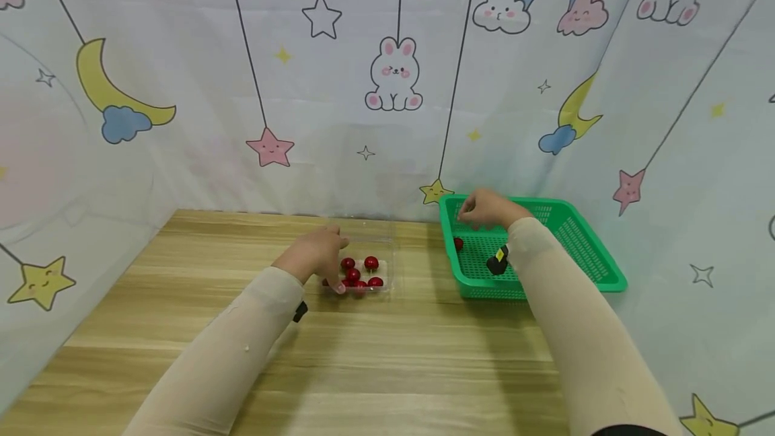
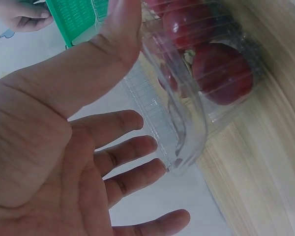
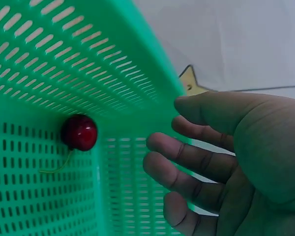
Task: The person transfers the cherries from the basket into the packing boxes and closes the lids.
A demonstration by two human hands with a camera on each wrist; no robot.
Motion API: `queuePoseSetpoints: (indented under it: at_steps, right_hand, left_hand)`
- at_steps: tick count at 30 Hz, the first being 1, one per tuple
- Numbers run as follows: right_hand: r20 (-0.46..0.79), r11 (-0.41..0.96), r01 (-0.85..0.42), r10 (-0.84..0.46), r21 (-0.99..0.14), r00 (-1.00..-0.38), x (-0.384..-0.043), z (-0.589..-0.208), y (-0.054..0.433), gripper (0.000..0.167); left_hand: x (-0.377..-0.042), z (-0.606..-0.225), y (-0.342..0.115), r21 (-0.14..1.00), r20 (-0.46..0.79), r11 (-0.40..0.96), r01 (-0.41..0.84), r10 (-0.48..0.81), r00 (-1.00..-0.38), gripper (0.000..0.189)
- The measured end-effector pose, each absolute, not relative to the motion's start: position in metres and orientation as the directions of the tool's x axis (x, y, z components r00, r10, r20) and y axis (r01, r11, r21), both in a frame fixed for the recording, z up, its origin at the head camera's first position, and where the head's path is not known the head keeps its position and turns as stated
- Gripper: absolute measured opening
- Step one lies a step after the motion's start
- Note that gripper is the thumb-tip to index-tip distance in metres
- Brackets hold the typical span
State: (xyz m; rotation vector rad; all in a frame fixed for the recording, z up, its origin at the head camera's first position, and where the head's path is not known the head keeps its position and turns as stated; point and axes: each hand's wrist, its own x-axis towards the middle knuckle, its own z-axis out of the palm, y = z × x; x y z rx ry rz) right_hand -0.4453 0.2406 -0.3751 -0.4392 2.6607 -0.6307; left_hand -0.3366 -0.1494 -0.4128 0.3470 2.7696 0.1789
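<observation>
A clear plastic box with its lid raised at the back stands on the table, holding several red cherries. My left hand is at the box's left side. In the left wrist view its fingers are spread and its thumb lies by the rim; whether they touch the plastic I cannot tell. Over the back left part of a green basket is my right hand. Its fingers are loosely bent, with nothing seen between them. One cherry with a thin green stem lies on the basket floor near a wall.
The wooden table ends at a white curtain printed with rabbits, stars and clouds. The basket's perforated walls rise at the table's right side, with the box to its left.
</observation>
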Motion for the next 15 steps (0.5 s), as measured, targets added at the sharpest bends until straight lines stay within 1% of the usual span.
queuePoseSetpoints:
  at_steps: [3,6,10,15]
  right_hand:
    - [-0.349,0.859,-0.162,-0.361,-0.486,-0.865,-0.452,-0.386,0.245,0.031]
    - [-0.409,0.872,-0.139,-0.354,-0.469,-0.841,-0.456,-0.396,0.246,0.037]
    - [-0.457,0.881,-0.11,-0.342,-0.461,-0.821,-0.457,-0.406,0.242,0.044]
    - [-0.51,0.871,-0.037,-0.32,-0.49,-0.798,-0.456,-0.417,0.238,0.045]
  left_hand:
    - [-0.337,-0.413,-0.149,0.162,-0.323,0.963,0.216,0.259,-0.91,0.117]
    - [-0.337,-0.413,-0.149,0.168,-0.323,0.962,0.216,0.261,-0.91,0.116]
    - [-0.338,-0.413,-0.15,0.182,-0.321,0.961,0.208,0.258,-0.911,0.115]
    - [-0.338,-0.414,-0.15,0.179,-0.325,0.962,0.207,0.256,-0.91,0.115]
